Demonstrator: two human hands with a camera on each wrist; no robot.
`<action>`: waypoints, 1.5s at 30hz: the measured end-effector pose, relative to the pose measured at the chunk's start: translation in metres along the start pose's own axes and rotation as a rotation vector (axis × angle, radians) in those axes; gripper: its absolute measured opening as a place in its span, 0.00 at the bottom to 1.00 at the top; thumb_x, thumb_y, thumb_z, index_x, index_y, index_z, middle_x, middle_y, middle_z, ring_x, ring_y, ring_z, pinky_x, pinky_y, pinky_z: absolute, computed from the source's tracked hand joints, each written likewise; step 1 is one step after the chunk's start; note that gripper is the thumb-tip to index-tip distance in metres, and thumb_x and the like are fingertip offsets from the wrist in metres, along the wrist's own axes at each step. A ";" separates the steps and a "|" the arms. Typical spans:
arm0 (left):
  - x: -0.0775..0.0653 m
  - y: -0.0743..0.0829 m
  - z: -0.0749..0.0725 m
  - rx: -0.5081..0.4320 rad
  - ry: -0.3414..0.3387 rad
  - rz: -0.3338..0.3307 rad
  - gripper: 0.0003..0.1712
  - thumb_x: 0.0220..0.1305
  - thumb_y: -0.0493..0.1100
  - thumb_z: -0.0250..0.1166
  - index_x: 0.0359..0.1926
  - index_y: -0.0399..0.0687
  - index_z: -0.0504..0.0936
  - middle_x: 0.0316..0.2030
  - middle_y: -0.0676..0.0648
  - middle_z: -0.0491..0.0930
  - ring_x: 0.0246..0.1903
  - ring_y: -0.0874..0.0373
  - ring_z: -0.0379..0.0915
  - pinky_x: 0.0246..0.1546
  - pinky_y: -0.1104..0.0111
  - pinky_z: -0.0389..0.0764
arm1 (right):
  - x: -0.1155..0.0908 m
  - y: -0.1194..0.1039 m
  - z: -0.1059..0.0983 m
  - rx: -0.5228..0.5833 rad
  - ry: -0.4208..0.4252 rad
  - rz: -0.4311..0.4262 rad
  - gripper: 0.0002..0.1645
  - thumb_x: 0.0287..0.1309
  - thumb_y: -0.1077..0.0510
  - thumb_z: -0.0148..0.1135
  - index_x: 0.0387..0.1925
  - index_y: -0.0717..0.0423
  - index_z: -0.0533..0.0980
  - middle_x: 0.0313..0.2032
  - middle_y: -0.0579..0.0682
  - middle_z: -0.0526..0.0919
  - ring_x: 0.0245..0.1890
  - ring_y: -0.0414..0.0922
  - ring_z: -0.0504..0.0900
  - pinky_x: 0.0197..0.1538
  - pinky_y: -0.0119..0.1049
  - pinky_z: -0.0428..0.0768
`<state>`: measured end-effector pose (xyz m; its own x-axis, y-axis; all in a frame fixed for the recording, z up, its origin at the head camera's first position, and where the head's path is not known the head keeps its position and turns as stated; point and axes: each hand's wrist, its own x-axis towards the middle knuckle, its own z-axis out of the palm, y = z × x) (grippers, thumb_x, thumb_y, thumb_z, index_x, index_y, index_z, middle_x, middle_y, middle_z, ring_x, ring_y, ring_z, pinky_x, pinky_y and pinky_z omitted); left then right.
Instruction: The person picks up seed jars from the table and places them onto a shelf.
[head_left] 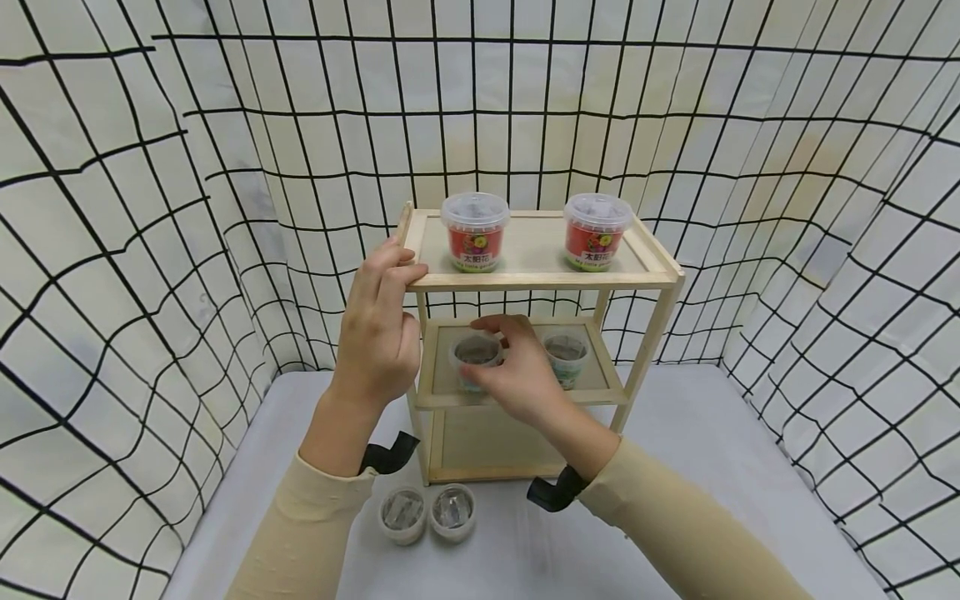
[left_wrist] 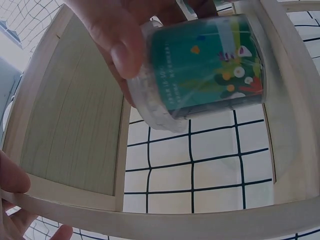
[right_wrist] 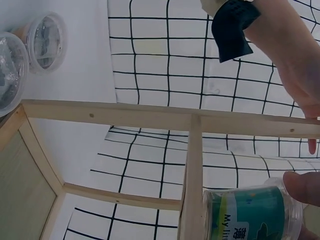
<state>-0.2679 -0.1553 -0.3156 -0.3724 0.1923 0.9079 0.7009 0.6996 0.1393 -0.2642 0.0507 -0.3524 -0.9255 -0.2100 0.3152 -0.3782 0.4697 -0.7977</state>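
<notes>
A small wooden three-tier shelf rack (head_left: 540,282) stands on the table. My left hand (head_left: 381,329) grips the top tier's left front corner, with the thumb and fingers on different sides of the edge. Over the middle tier, my right hand (head_left: 517,371) holds a clear plastic cup with a green printed label (left_wrist: 207,67) around its lidded rim. Dark material shows inside that cup, which is on the tier's left side. A similar green-labelled cup (head_left: 567,360) stands to its right, partly behind the right hand.
Two lidded cups with red flower labels, one on the left (head_left: 476,242) and one on the right (head_left: 597,242), stand on the top tier. Two more lidded cups (head_left: 402,515) sit on the white table (head_left: 675,483) before the rack. Black grid netting (head_left: 300,167) surrounds the table.
</notes>
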 end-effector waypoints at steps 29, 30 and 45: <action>0.000 0.001 0.001 -0.015 0.010 -0.007 0.32 0.53 0.30 0.44 0.59 0.34 0.77 0.66 0.35 0.74 0.75 0.42 0.67 0.79 0.52 0.69 | 0.014 0.006 -0.009 0.215 -0.173 0.113 0.41 0.63 0.61 0.73 0.76 0.50 0.70 0.79 0.52 0.69 0.84 0.62 0.59 0.81 0.63 0.67; 0.000 0.001 0.001 -0.014 0.010 -0.008 0.32 0.53 0.30 0.44 0.59 0.34 0.77 0.66 0.35 0.74 0.75 0.42 0.67 0.79 0.52 0.69 | 0.015 0.007 -0.009 0.261 -0.187 0.116 0.41 0.63 0.63 0.71 0.76 0.51 0.69 0.80 0.53 0.68 0.85 0.61 0.57 0.82 0.63 0.64; 0.000 0.002 0.000 -0.017 0.005 -0.016 0.32 0.54 0.30 0.44 0.60 0.34 0.77 0.66 0.35 0.74 0.77 0.44 0.66 0.80 0.53 0.68 | 0.023 0.018 -0.010 0.536 -0.282 0.078 0.40 0.59 0.73 0.58 0.74 0.64 0.68 0.76 0.61 0.71 0.80 0.55 0.64 0.82 0.54 0.62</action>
<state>-0.2666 -0.1538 -0.3156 -0.3807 0.1773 0.9075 0.7049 0.6908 0.1607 -0.2928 0.0624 -0.3541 -0.8816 -0.4458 0.1553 -0.1790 0.0113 -0.9838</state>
